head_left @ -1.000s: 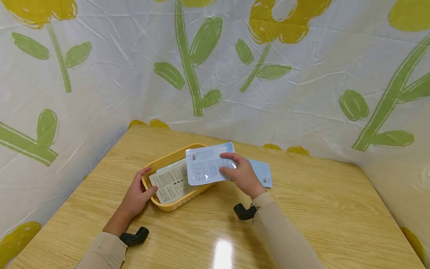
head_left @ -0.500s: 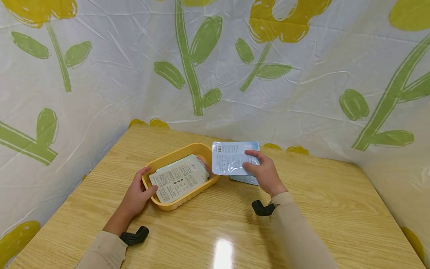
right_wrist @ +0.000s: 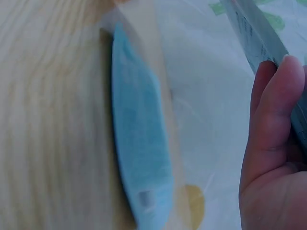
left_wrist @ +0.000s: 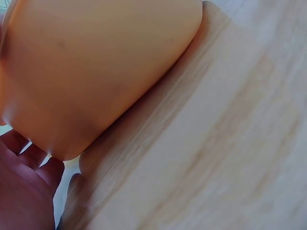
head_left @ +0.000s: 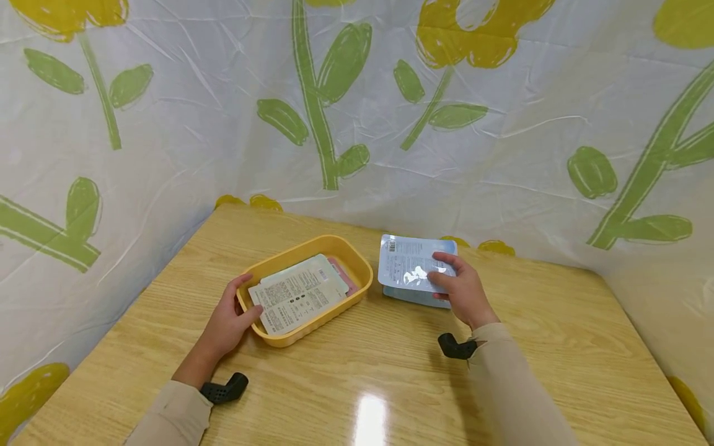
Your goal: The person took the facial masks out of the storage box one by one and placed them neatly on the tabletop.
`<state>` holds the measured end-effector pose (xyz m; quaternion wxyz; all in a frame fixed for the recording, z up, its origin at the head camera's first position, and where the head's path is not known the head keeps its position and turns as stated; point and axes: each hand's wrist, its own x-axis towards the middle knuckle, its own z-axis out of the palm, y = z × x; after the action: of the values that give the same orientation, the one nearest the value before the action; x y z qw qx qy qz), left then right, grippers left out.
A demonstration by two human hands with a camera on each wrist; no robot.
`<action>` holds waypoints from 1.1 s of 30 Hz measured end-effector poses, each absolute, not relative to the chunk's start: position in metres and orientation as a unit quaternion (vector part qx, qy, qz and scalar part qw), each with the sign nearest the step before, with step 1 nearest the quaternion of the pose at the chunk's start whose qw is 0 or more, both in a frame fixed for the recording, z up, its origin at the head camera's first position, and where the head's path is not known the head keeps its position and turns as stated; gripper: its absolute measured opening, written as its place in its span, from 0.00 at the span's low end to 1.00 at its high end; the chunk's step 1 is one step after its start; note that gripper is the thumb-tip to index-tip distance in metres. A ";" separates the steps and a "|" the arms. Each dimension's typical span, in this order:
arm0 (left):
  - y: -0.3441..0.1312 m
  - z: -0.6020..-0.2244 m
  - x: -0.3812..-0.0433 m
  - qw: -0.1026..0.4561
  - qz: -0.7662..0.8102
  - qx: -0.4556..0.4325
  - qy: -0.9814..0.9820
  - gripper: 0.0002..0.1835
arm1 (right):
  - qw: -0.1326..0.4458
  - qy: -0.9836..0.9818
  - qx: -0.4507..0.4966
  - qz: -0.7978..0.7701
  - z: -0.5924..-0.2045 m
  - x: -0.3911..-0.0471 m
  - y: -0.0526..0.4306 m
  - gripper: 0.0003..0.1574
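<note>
In the head view my left hand (head_left: 225, 322) grips the left end of a yellow plastic basket (head_left: 365, 282), thumb over the rim. The left wrist view shows its fingers against the basket's outer wall (left_wrist: 96, 62). Inside lie a whitish printed pouch (head_left: 304, 297) and, partly covered, a pink one (head_left: 341, 275). My right hand (head_left: 463, 288) pinches a light-blue foil pouch (head_left: 409, 263) by its right side, printed back up. Below it a second blue pouch (head_left: 413, 296) lies on the table, mostly hidden; the right wrist view shows this lower pouch (right_wrist: 141, 129) apart from the held one.
The wooden table (head_left: 334, 384) runs out to a floral cloth (head_left: 223, 124) hung behind and at the sides. A dark wrist device (head_left: 225, 389) sits on the left wrist and another dark device (head_left: 456, 347) on the right one.
My right hand has carried the light-blue pouch rightward from over the basket to above the other blue pouch, uncovering the basket's right end. My left hand keeps its grip on the basket.
</note>
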<state>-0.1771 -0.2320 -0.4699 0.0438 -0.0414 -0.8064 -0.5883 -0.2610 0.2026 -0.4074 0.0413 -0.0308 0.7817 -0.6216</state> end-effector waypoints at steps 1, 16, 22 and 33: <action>-0.232 -0.470 -0.177 0.044 -0.587 -0.041 -0.808 0.37 | 0.043 0.780 -0.025 -0.623 -0.409 -0.259 0.204 0.34; -0.232 -0.468 -0.175 0.043 -0.591 -0.044 -0.804 0.37 | 0.093 0.787 0.026 -0.609 -0.439 -0.233 0.216 0.33; -0.234 -0.469 -0.175 0.042 -0.593 -0.047 -0.803 0.37 | 0.103 0.787 0.042 -0.607 -0.444 -0.218 0.214 0.33; -0.234 -0.471 -0.176 0.036 -0.616 -0.057 -0.785 0.38 | 0.114 0.783 0.033 -0.611 -0.451 -0.201 0.216 0.35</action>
<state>-0.1762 -0.2340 -0.4707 0.0355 -0.0574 -0.7846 -0.6163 -0.2011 0.2160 -0.4509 0.1144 0.0333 0.7826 -0.6110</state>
